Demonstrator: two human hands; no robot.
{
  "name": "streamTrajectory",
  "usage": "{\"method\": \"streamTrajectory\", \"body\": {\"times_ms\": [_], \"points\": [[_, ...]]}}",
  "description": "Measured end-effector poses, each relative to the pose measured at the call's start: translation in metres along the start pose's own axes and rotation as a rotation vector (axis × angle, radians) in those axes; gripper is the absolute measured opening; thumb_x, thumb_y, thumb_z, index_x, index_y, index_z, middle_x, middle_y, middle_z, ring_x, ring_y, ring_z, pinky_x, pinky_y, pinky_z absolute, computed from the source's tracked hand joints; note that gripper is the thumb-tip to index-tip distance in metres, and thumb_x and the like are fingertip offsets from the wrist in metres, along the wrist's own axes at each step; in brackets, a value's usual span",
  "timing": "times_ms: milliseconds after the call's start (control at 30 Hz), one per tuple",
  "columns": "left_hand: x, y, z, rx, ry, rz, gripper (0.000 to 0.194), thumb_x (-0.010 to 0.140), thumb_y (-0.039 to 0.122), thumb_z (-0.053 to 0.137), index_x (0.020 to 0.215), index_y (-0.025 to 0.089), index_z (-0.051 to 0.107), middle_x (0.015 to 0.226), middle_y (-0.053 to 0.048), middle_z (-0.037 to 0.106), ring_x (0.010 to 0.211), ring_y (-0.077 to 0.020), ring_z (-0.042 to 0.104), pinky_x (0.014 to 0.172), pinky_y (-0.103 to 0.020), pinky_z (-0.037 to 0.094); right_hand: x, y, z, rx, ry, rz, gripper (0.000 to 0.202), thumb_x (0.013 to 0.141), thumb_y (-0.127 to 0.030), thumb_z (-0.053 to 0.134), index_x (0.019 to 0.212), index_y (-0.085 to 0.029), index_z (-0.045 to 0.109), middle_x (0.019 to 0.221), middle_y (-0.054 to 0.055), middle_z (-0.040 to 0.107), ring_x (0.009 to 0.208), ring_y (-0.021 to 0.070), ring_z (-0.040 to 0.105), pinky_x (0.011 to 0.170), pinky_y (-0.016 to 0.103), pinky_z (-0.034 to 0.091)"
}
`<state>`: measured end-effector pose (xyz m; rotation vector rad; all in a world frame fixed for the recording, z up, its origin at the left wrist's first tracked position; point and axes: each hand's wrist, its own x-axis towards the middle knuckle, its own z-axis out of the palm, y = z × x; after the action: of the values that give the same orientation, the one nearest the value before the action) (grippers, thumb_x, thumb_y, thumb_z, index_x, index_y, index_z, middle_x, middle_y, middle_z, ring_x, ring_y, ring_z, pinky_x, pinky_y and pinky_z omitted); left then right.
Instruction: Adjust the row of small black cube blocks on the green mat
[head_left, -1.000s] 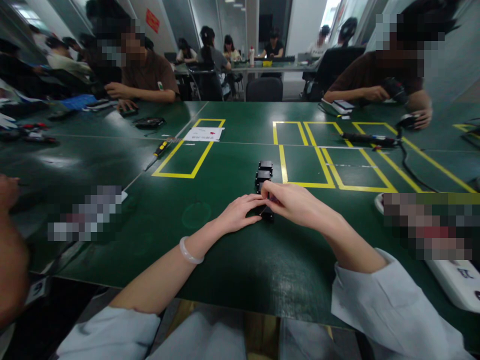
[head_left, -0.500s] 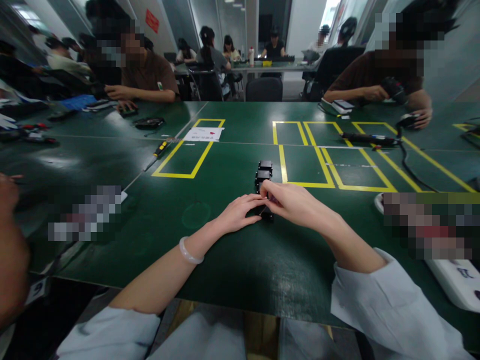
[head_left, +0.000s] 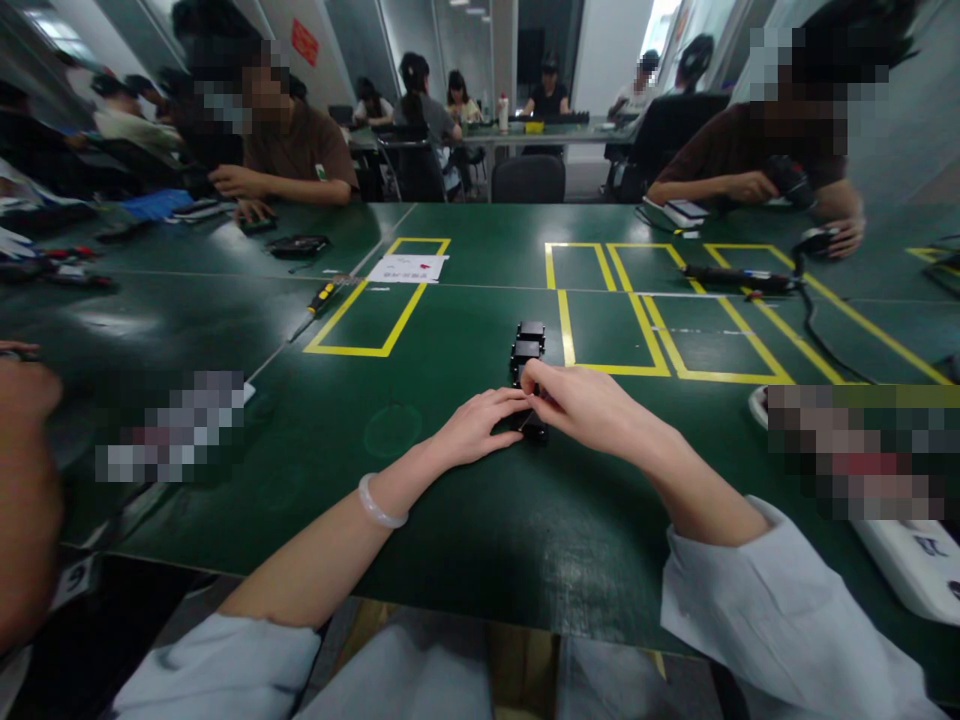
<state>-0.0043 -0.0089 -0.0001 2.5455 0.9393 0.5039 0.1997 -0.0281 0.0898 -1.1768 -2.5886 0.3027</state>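
Observation:
A row of several small black blocks [head_left: 529, 349], like little motor housings, runs away from me on the green table. My left hand [head_left: 480, 425], with a pale bracelet at the wrist, rests at the near end of the row. Its fingers and thumb reach around the left side of a near black block [head_left: 534, 432]. From the right comes my right hand [head_left: 589, 405], thumb and index pinched together above that block. A thin sliver shows below the pinch; its kind is too small to tell. Both sets of fingertips meet and hide part of the row.
Yellow tape frames [head_left: 660, 340] mark the table. A screwdriver [head_left: 319, 302] and a paper sheet [head_left: 409, 268] lie left of centre. A black cylindrical tool with a cord [head_left: 739, 278] lies right. Blurred devices flank my arms. Co-workers [head_left: 296, 160] sit opposite; another person's arm [head_left: 30, 480] is at left.
My hands and the black blocks keep nearly the same place, the right fingers shifting only slightly. The neighbouring person's arm at the left edge has moved a little inward.

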Motion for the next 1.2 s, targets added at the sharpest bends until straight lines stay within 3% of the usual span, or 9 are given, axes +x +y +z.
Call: {"method": "streamTrajectory", "body": {"times_ms": [167,433,700,967,1200], "points": [[0.0004,0.0002,0.0001,-0.012,0.013,0.004,0.044,0.088,0.028,0.06,0.13,0.026,0.05,0.137,-0.006,0.049,0.122,-0.0249,0.048,0.102,-0.04,0.039,0.0009,-0.0026,0.0,-0.004,0.018,0.046,0.016,0.094,-0.033,0.038,0.097,-0.021,0.049,0.077,0.001,0.062,0.063,0.0133,0.05,0.055,0.024,0.025],[0.0006,0.0022,-0.0012,-0.013,0.006,-0.006,0.042,0.088,0.027,0.06,0.129,0.026,0.052,0.134,-0.007,0.051,0.122,-0.0254,0.048,0.101,-0.04,0.04,0.0004,0.0003,0.0009,0.012,0.009,0.01,0.012,0.089,-0.021,0.04,0.098,-0.021,0.049,0.082,0.002,0.062,0.066,0.0132,0.051,0.057,0.024,0.026],[-0.0001,-0.0002,0.0004,0.0,0.013,0.017,0.043,0.087,0.026,0.06,0.129,0.024,0.05,0.138,-0.007,0.048,0.124,-0.0249,0.047,0.104,-0.041,0.038,0.0018,-0.0042,0.0004,-0.022,0.021,0.068,0.016,0.094,-0.033,0.039,0.097,-0.021,0.049,0.078,0.002,0.062,0.063,0.0133,0.051,0.055,0.024,0.024],[0.0002,0.0006,-0.0004,-0.01,0.015,0.012,0.042,0.087,0.029,0.06,0.128,0.025,0.051,0.135,-0.007,0.05,0.123,-0.0254,0.047,0.102,-0.041,0.039,0.0007,-0.0006,0.0012,0.023,0.016,0.003,0.009,0.088,-0.021,0.043,0.096,-0.021,0.049,0.083,0.001,0.062,0.067,0.013,0.052,0.057,0.023,0.025],[0.0,0.0006,0.0001,-0.027,0.016,0.005,0.042,0.088,0.027,0.06,0.129,0.026,0.051,0.135,-0.006,0.05,0.123,-0.0249,0.048,0.103,-0.041,0.039,0.002,-0.003,0.0007,-0.009,0.015,0.071,0.013,0.093,-0.029,0.04,0.096,-0.021,0.05,0.075,0.001,0.06,0.062,0.013,0.05,0.056,0.024,0.025]]}}
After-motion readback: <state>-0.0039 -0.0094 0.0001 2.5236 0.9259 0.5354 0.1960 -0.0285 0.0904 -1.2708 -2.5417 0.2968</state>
